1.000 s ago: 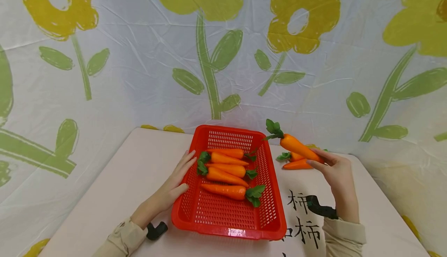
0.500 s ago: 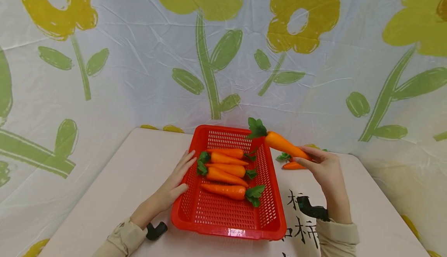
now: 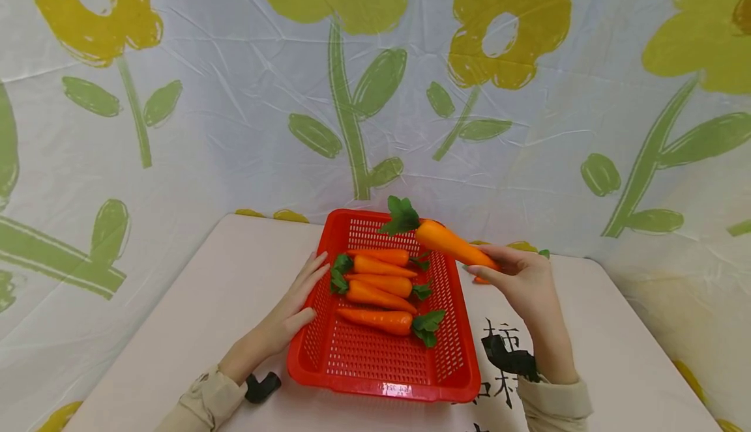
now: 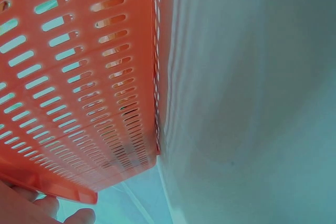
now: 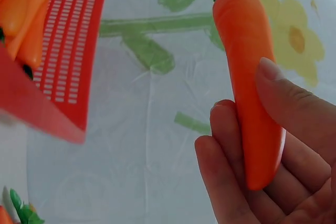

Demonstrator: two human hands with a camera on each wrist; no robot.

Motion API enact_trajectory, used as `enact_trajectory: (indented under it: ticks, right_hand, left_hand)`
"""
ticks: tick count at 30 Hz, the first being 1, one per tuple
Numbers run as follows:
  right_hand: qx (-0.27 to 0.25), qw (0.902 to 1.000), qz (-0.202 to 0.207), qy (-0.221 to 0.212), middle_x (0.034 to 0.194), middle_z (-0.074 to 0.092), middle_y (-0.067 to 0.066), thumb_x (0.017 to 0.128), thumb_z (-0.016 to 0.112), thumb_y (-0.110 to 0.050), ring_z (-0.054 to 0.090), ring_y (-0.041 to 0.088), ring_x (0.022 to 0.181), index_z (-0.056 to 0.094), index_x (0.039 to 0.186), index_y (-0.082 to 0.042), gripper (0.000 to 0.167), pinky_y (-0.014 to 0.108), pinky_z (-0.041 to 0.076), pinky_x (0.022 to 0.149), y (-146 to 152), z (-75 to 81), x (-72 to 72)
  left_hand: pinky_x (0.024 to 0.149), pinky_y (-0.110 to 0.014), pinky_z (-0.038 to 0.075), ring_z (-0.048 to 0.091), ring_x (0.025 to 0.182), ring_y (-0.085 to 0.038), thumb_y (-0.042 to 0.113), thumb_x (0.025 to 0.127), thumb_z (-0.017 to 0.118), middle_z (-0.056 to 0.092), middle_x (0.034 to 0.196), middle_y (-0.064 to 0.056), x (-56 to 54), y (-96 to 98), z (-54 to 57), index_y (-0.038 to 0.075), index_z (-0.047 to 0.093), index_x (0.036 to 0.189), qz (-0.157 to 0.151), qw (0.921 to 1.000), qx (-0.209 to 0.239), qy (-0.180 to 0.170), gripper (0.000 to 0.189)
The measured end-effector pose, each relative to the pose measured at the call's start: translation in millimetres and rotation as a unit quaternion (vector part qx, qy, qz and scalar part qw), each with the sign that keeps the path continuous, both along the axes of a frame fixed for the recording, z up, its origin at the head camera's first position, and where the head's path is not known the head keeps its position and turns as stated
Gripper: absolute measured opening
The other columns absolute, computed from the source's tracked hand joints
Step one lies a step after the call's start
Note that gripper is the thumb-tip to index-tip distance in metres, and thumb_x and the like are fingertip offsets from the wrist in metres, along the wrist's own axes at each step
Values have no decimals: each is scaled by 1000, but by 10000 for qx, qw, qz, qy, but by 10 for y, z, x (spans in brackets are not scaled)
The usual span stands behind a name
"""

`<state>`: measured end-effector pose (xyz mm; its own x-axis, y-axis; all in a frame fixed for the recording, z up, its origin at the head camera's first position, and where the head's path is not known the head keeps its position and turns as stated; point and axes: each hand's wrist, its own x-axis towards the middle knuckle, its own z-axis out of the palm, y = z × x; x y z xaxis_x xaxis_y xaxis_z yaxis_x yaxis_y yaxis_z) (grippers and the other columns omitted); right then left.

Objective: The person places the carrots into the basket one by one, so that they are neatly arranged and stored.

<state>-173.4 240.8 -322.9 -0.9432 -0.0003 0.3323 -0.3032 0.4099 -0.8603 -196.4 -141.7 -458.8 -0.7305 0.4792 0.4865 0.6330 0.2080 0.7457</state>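
Note:
A carrot (image 3: 448,244) with green leaves is pinched near its tapered end by my right hand (image 3: 522,282), its leafy top over the far right rim of the red basket (image 3: 384,389). The right wrist view shows the thumb on one side of the carrot (image 5: 247,87) and fingers on the other. Inside the basket several carrots (image 3: 375,321) lie crosswise. My left hand (image 3: 290,311) rests along the basket's left rim, fingers straight; in the left wrist view its fingertips (image 4: 79,216) show at the rim beside the perforated wall (image 4: 73,77).
Behind my right hand, an orange carrot (image 3: 481,281) on the table (image 3: 610,341) is mostly hidden. Black brushed characters (image 3: 499,334) mark the tabletop right of the basket. A flower-print cloth (image 3: 235,126) hangs along the back and sides.
My right hand has carried the carrot leftward, from above the carrots on the table to over the basket's right rim. The left hand and basket have stayed in place.

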Motion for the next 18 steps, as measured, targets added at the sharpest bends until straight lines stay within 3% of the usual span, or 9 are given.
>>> enact_trajectory:
  ticks: [4, 18]
  right_hand:
    - [257, 9995, 172, 75, 109, 71, 15, 80, 81, -11, 70, 12, 83, 74, 114, -2, 36, 26, 58, 73, -113, 12, 10]
    - [1011, 9935, 434, -297, 96, 74, 4, 79, 84, -22, 67, 16, 78, 77, 106, -9, 31, 25, 54, 70, -368, -69, 3]
  left_hand:
    - [110, -71, 5, -5, 149, -43, -4, 80, 41, 10, 163, -20, -4, -1, 10, 0, 28, 154, -11, 10000, 9, 17, 75]
    - [109, -72, 5, -5, 149, -44, -4, 80, 40, 11, 163, -21, -1, 5, 17, -6, 27, 152, 32, 10000, -49, 48, 73]
